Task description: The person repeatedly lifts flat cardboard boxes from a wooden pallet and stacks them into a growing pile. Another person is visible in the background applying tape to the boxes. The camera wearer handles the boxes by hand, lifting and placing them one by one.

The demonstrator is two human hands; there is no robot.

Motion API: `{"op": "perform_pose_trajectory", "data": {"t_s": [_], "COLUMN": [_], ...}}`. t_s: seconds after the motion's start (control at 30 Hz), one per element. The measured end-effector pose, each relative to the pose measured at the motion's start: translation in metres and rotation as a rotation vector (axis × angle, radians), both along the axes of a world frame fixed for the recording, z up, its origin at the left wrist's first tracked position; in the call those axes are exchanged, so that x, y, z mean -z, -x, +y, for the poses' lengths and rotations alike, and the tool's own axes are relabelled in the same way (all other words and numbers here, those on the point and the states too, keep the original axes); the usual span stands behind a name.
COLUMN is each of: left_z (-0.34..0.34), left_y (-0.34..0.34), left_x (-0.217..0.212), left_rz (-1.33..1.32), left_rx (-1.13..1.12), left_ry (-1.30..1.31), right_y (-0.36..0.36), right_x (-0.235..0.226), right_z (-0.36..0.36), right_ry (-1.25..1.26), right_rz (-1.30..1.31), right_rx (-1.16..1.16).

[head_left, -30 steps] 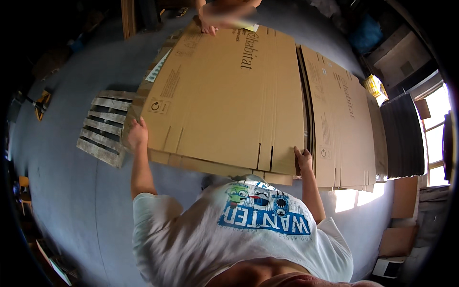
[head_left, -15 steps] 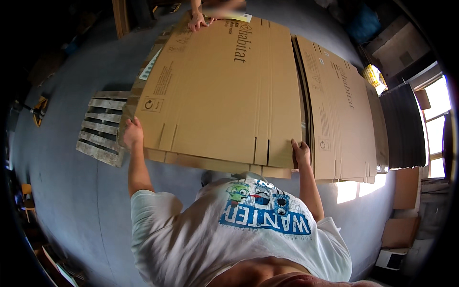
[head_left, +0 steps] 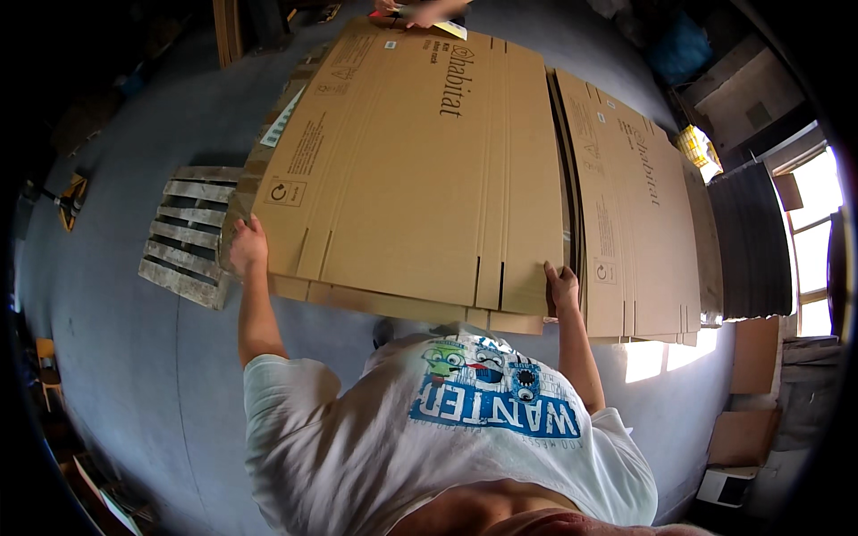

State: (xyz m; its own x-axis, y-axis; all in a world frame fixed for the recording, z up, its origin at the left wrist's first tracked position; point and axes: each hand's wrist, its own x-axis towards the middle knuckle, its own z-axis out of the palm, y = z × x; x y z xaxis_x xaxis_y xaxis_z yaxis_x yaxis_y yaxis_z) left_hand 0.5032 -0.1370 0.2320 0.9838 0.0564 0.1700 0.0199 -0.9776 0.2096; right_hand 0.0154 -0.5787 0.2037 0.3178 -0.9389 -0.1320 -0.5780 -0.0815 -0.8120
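Observation:
A large flattened cardboard box point(head_left: 402, 179), brown with dark print, lies on top of a stack before me. At its near left corner my left hand point(head_left: 248, 246) is closed on the edge. My right hand point(head_left: 562, 288) grips the near right corner, thumb on top and the other fingers mostly hidden beneath. Across the stack, a co-worker's hands point(head_left: 429, 12) hold a yellowish-white sheet point(head_left: 454, 29), partly cut off by the frame's top. Close to those hands, a small white label point(head_left: 391, 45) sits on the box's far left part.
A second stack of flat boxes point(head_left: 635, 223) adjoins on the right, with dark stacked sheets point(head_left: 758, 241) beyond it. To the left, a wooden pallet point(head_left: 189, 234) lies on the grey floor point(head_left: 116, 313). A yellow-and-white bundle point(head_left: 697, 150) rests by the far right corner.
The co-worker's hand has drawn back from the box's far left part, where the small white label now shows. Both my hands keep their places on the near corners.

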Motion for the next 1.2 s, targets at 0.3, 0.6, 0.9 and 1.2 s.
{"op": "perform_pose_trajectory", "data": {"t_s": [0.3, 0.6, 0.9, 1.2], "left_z": [-0.005, 0.002, 0.01, 0.011], "left_y": [0.005, 0.007, -0.017, -0.003], "left_x": [-0.01, -0.032, -0.007, -0.032], "left_rz": [0.096, 0.344, 0.4, 0.443], "left_rx": [0.01, 0.202, 0.168, 0.19], "left_ry": [0.049, 0.147, 0.102, 0.113], "right_y": [-0.004, 0.005, 0.006, -0.012], "right_x": [-0.013, -0.004, 0.02, 0.013], "right_z": [0.006, 0.006, -0.039, -0.016], "right_ry": [-0.021, -0.229, -0.157, -0.02], "right_rz": [-0.023, -0.249, 0.058, 0.248], "right_rx": [0.013, -0.019, -0.106, -0.037]}}
